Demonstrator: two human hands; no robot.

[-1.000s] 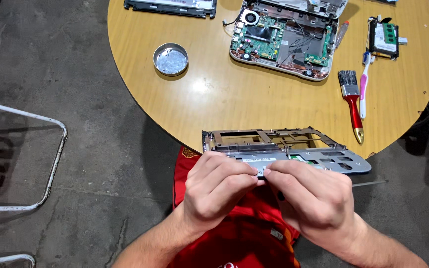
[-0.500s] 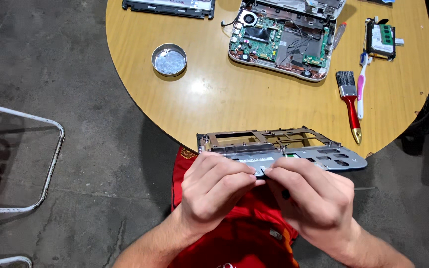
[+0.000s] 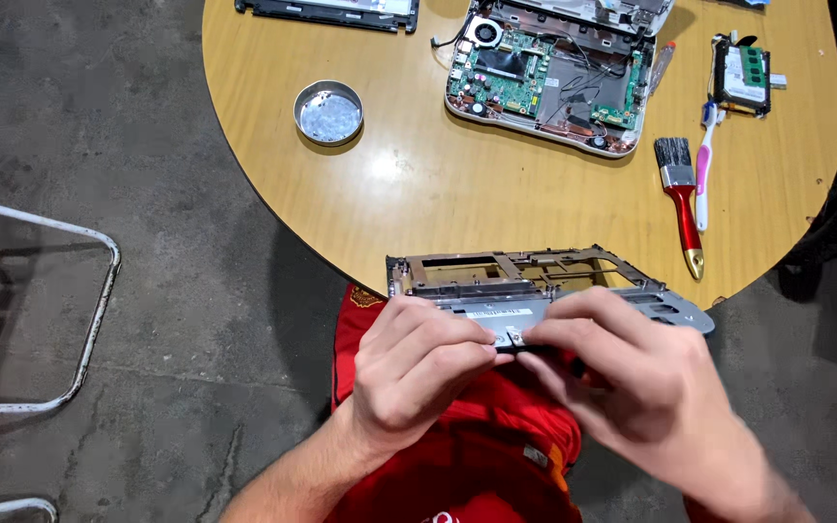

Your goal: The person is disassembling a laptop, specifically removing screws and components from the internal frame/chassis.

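Over a red-clothed lap, the left hand (image 3: 417, 373) and right hand (image 3: 632, 387) pinch with their fingertips the near edge of a grey metal laptop palm-rest frame (image 3: 544, 291) held at the round wooden table's (image 3: 418, 184) near rim, beyond which lie a red-handled paintbrush (image 3: 680, 199), a round metal tin (image 3: 328, 112) and an opened laptop base with green circuit board (image 3: 549, 73).

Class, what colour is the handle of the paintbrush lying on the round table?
Red, ending in a gold tip; the paintbrush shows clearly in the head view.
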